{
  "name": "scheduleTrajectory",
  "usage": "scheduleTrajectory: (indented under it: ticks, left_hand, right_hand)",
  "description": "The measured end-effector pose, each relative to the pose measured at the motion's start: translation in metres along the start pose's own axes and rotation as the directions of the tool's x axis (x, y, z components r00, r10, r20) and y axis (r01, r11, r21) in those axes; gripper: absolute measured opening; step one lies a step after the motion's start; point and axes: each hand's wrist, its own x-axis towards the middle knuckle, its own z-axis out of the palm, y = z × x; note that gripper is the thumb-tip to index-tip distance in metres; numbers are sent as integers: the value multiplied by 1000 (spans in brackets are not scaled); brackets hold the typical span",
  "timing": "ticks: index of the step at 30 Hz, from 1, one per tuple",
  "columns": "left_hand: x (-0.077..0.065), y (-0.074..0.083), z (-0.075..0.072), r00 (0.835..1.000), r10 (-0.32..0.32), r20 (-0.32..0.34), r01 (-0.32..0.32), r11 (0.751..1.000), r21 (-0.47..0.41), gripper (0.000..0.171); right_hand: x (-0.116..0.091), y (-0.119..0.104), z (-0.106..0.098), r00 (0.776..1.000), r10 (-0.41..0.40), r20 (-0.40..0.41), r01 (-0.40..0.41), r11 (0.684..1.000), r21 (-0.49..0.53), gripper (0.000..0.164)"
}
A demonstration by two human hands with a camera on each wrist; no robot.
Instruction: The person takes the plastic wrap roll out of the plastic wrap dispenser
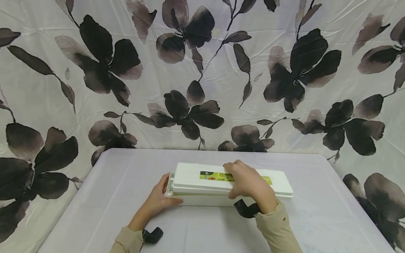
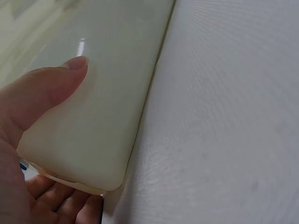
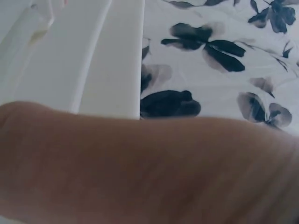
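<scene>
A long white plastic cling film box (image 1: 205, 201) lies crosswise on the table in the head view. Its lid (image 1: 186, 179), bearing a yellow-green label (image 1: 215, 176), is raised and shifted right, so the box's left end shows from above. My left hand (image 1: 159, 197) grips that end, thumb on the front wall and fingers round the short side; the left wrist view shows the thumb (image 2: 60, 84) flat along the wall. From above, my right hand (image 1: 250, 181) holds the lid across its width, thumb at the front edge. White ridged plastic (image 3: 112, 60) fills the right wrist view's upper left.
A white cloth covers the table (image 1: 126, 182). Behind it hangs a pale curtain (image 1: 221, 70) printed with dark flowers. Black curved pieces (image 1: 153, 235) are strapped at both wrists, below beige sleeves.
</scene>
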Motion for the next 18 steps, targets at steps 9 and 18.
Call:
scheduleTrajectory:
  ticks: [9, 18]
  left_hand:
    - [-1, -1, 0, 1000, -7, -7, 7, 1000, -9, 98]
    - [-2, 2, 0, 1000, -22, 5, 22, 1000, -4, 98]
  right_hand:
    - [-16, 5, 0, 999, 43, -20, -43, 999, 9, 84]
    - [-29, 18, 7, 995, 18, -102, -19, 1000, -14, 85]
